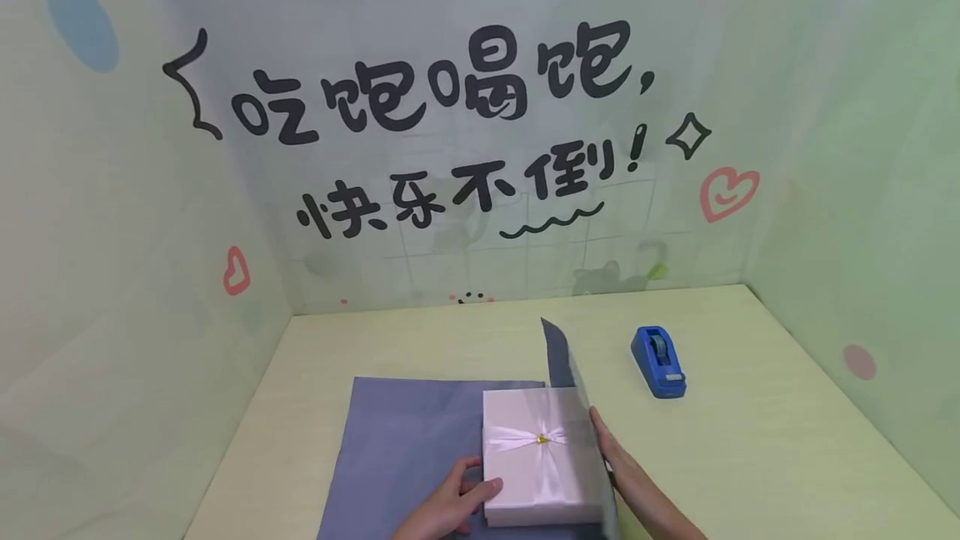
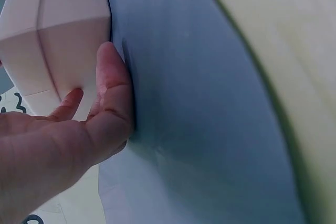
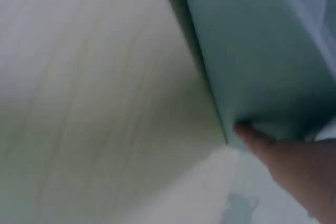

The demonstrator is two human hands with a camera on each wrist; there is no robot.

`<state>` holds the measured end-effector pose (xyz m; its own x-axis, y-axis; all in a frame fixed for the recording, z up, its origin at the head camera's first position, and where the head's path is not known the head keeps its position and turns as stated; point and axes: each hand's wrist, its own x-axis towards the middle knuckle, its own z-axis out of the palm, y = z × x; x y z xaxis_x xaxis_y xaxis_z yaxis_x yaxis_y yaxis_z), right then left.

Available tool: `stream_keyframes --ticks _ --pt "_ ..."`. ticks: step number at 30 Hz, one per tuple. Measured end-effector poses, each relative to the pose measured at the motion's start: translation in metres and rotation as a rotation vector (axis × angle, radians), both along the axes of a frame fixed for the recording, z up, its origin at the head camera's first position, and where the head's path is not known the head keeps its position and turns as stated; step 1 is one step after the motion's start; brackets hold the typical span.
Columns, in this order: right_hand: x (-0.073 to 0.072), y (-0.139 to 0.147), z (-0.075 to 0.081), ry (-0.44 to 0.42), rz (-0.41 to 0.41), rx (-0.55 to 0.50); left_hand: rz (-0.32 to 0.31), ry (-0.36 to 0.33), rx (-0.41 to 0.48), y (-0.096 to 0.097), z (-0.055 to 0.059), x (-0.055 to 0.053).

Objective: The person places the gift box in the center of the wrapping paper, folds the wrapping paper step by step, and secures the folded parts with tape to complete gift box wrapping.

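Note:
A pale pink gift box (image 1: 517, 473) with a satin ribbon and a small gold centrepiece sits on a sheet of blue-grey wrapping paper (image 1: 405, 440). My left hand (image 1: 450, 494) is at its lower left edge, the fingers touching the side of the box (image 2: 73, 61) near the paper (image 2: 199, 103). On the other side, the paper's right part stands up along the box. My right hand (image 1: 618, 457) presses against its outside, a fingertip on the greenish-looking paper (image 3: 262, 61) near its fold. That raised paper hides part of the right hand.
A blue tape dispenser (image 1: 658, 363) stands on the pale wooden table (image 1: 750, 423), right of the box and farther back. Light printed walls (image 1: 465, 257) enclose the table at the back and both sides.

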<state>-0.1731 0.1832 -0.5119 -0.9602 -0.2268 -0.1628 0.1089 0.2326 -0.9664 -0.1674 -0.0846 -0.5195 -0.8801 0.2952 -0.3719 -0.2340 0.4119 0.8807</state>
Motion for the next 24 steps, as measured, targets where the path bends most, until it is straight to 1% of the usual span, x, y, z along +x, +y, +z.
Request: stream_keyframes --ticks 2,3,5,8,10,11,13,15,20,24 --pt "0.000 -0.011 -0.001 0.051 -0.034 0.161 -0.009 -0.001 0.005 0.001 -0.001 -0.001" --pt "0.000 -0.016 -0.003 0.094 -0.041 0.238 -0.013 0.003 0.012 0.000 -0.001 -0.002" --pt "0.001 -0.023 -0.007 0.181 -0.062 0.425 -0.019 -0.004 0.024 -0.001 -0.001 -0.002" --pt "0.002 -0.028 -0.012 0.336 -0.045 0.675 -0.022 -0.019 0.039 -0.001 -0.001 -0.003" --pt "0.002 -0.030 -0.014 0.442 -0.020 0.806 -0.020 -0.025 0.032 -0.001 -0.001 -0.004" --pt "0.001 -0.032 -0.014 0.494 -0.010 0.855 -0.021 -0.015 0.025 -0.001 -0.002 -0.004" --pt "0.001 -0.034 -0.014 0.577 0.020 0.925 -0.020 0.007 0.017 0.000 -0.003 -0.003" --pt "0.000 -0.037 -0.013 0.617 0.058 0.964 -0.021 0.041 0.012 0.001 -0.004 -0.003" --pt "-0.003 -0.044 -0.007 0.657 0.131 0.989 -0.034 0.119 0.021 0.003 -0.007 -0.002" --pt "-0.008 -0.050 -0.005 0.680 0.165 1.005 -0.036 0.140 0.016 0.002 -0.008 -0.001"
